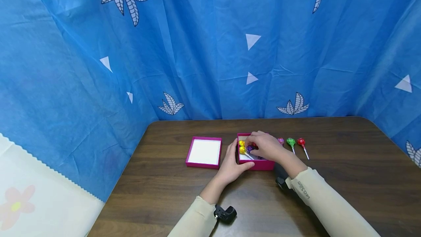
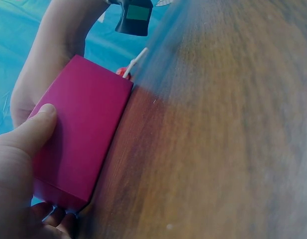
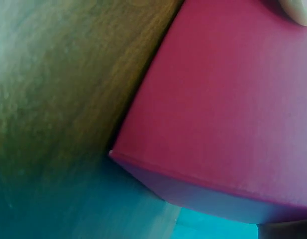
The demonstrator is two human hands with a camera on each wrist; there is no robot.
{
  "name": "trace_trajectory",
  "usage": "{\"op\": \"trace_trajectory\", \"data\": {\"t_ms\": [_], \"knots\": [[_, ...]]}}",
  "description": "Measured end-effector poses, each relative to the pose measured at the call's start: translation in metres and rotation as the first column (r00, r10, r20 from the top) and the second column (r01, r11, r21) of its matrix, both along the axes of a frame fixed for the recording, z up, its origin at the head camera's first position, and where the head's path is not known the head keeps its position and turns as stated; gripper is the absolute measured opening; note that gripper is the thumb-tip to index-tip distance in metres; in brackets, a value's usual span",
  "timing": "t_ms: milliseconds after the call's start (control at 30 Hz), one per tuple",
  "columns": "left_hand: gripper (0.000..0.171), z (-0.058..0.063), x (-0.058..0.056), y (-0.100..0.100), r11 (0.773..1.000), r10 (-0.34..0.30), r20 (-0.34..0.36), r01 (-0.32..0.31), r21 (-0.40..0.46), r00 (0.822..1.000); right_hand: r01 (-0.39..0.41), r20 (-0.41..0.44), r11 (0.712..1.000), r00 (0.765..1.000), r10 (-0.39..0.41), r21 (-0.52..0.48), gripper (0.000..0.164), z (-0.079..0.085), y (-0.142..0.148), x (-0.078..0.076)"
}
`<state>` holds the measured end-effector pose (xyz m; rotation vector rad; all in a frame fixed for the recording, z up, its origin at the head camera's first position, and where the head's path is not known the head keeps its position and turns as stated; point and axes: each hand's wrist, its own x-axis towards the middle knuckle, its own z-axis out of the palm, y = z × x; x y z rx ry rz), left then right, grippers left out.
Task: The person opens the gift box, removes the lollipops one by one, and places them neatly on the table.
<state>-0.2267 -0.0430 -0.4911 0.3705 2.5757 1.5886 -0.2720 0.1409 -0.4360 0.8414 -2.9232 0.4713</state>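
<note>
An uncovered magenta box (image 1: 258,165) sits on the table with several wrapped lollipops inside. My left hand (image 1: 230,165) grips its near left corner; in the left wrist view the thumb (image 2: 41,124) presses the front wall and the other fingers go round the side. From above, my right hand (image 1: 268,147) reaches into the box, its curled fingertips at a purple lollipop (image 1: 250,149), which they seem to pinch. Yellow lollipops (image 1: 242,150) lie along the box's left side. The right hand hides much of the inside. Only the box's outer walls (image 3: 218,99) fill the right wrist view.
Left of the box lies a magenta lid (image 1: 204,151), its white inside facing up. A pink lollipop (image 1: 281,140), a green one (image 1: 291,142) and a red one (image 1: 301,142) lie to the right. Behind the wooden table (image 1: 164,193) hangs a blue curtain (image 1: 204,46).
</note>
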Motion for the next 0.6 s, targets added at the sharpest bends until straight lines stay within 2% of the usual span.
{"op": "trace_trajectory", "data": {"t_ms": [367, 600], "knots": [[0.101, 0.001, 0.000, 0.000, 1.000, -0.007, -0.009, 0.007, -0.001, 1.000, 0.041, -0.066, 0.997, 0.997, -0.046, -0.068, 0.034, 0.013, 0.001, 0.005], [0.101, -0.001, -0.001, 0.000, 1.000, -0.003, -0.011, 0.003, -0.005, 1.000, 0.055, -0.140, 0.984, 0.987, -0.080, -0.172, 0.035, 0.023, 0.008, 0.014]]}}
